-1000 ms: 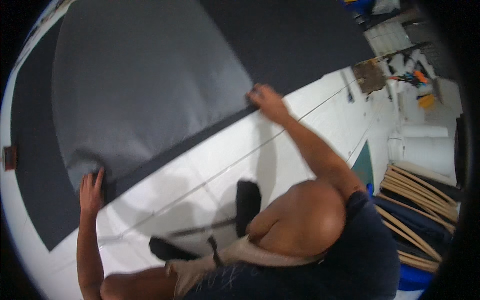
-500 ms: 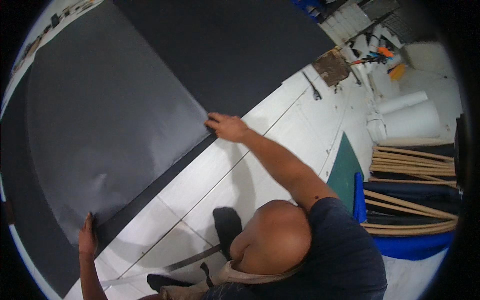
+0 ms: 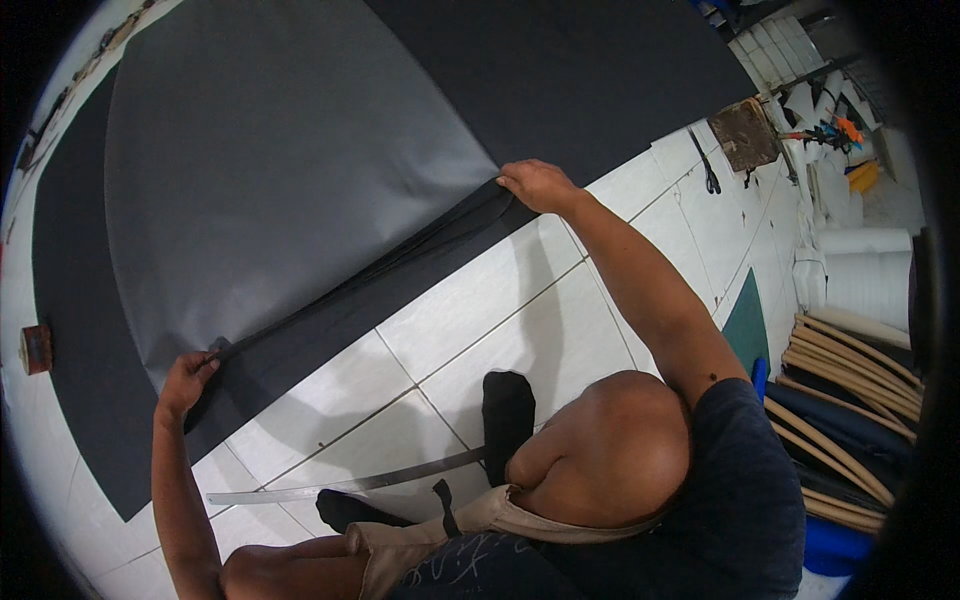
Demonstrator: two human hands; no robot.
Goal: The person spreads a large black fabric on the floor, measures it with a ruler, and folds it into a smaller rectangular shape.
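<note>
Both hands are gripping the near edge of a large dark grey sheet of thin flexible material [image 3: 290, 170] that is lying across the white tiled floor [image 3: 480, 310].

Left hand [image 3: 185, 382] is closed on the sheet's lower-left corner, fingers curled over the edge, forearm coming up from the bottom of the view. Right hand [image 3: 538, 185] is closed on the same edge further up and to the right, arm stretched out nearly straight. Between the two hands the edge is running taut and diagonal, slightly lifted, with a fold showing along it.

The grey sheet is sitting on top of a bigger black sheet [image 3: 560, 70], which is sticking out past it at the upper right and along the left side.

A long thin metal straightedge [image 3: 350, 485] is lying flat on the tiles near the person's knees, apart from both hands. Black-socked feet [image 3: 508, 410] are resting on the floor just beside it.

A small brown block [image 3: 36, 348] is sitting at the far left, on the black sheet's edge. A bundle of pale curved wooden strips [image 3: 850, 370] is lying at the right, well apart from the sheet. A pair of scissors [image 3: 708, 172] is lying on the tiles at upper right.
</note>
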